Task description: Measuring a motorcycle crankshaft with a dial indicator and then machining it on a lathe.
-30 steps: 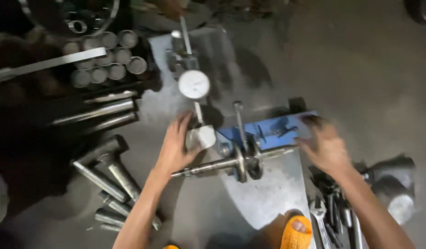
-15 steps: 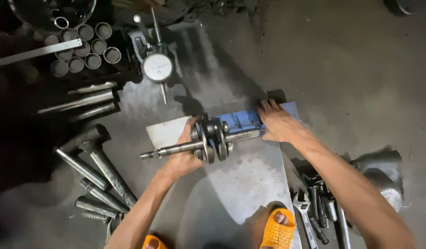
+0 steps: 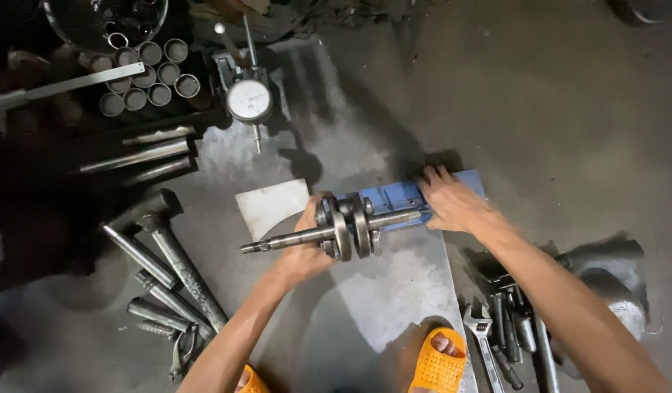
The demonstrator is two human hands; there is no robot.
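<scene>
Two bare hands work over a steel crankshaft (image 3: 336, 231) that lies across a grey metal plate (image 3: 394, 291) on the concrete floor (image 3: 554, 109); its thin shaft end points left, its twin round webs sit near the middle, and its right end reaches onto a blue fixture block (image 3: 398, 196); the left hand (image 3: 307, 247) has its grip closed around the crankshaft just beside the webs, fingers wrapped under and over the shaft; the right hand (image 3: 452, 204) lies flat and spread on the blue fixture block, grasping nothing, fingertips at the block's far edge. A pale square sheet (image 3: 272, 205) lies just left of the block, touching the plate. Farther up stands a dial gauge (image 3: 248, 100) on its stand; to its left a cluster of short metal tubes (image 3: 143, 76) stands on end, with long steel bars (image 3: 143, 154) below them. Several heavy bolts and shafts (image 3: 165, 262) lie at the lower left; wrenches (image 3: 496, 338) lie at the lower right beside a grey metal casting (image 3: 612, 276). Orange sandals (image 3: 438, 364) show at the bottom edge.
</scene>
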